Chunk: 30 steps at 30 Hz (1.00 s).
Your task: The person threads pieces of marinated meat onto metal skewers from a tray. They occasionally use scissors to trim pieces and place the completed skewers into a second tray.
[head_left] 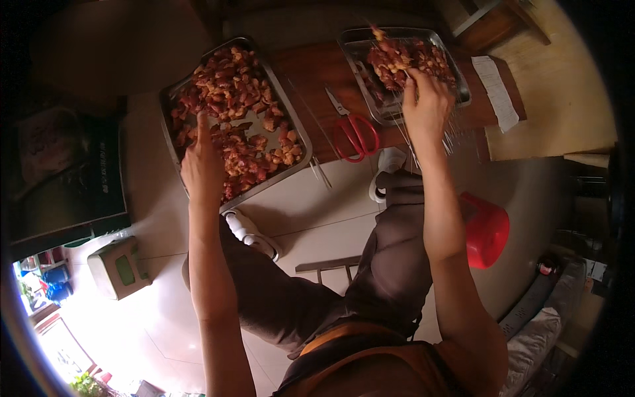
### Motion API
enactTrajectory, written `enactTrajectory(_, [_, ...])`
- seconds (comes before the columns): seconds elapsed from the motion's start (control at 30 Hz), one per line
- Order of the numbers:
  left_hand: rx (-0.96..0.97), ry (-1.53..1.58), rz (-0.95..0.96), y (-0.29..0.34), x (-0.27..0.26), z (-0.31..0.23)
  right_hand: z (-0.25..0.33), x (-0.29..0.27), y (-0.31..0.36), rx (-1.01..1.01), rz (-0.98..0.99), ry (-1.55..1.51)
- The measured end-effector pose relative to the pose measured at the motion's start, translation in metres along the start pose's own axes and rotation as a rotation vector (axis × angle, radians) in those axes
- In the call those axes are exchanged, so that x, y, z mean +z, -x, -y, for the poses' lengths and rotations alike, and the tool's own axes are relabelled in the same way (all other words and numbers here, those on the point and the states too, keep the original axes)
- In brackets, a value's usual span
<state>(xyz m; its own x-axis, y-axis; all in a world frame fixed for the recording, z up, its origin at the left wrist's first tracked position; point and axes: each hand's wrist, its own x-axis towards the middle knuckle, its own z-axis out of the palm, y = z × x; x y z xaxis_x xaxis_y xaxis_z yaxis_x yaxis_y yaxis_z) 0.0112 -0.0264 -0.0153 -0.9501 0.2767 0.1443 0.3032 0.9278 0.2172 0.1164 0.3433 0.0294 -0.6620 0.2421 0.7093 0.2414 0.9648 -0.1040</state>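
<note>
My left hand is over the large metal tray, its index finger stretched out onto the chunks of raw reddish meat. Nothing shows in that hand, though its thumb side is partly hidden. At the smaller metal tray on the right, my right hand is closed around the near end of a meat skewer. That skewer slants away to the far left over a pile of other loaded skewers. Thin metal skewer ends stick out past the tray's near rim.
Between the trays, red-handled scissors lie on the brown wooden table, with thin bare skewers beside the large tray. A paper slip lies at the right. Below stand a red plastic stool or tub and a pale bin.
</note>
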Motion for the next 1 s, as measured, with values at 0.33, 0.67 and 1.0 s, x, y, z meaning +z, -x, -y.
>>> enactTrajectory(0.33, [-0.194, -0.064, -0.087, -0.018, -0.017, 0.004, 0.062, -0.002, 0.036, 0.279, 0.567, -0.621])
enactTrajectory(0.67, [-0.01, 0.123, -0.252, -0.017, -0.004, 0.011, 0.067, 0.014, 0.059, 0.104, 0.835, -0.44])
enactTrajectory(1.0, [-0.044, 0.136, -0.197, -0.014, -0.013, 0.01, 0.072, 0.006, 0.06, 0.07, 0.898, -0.336])
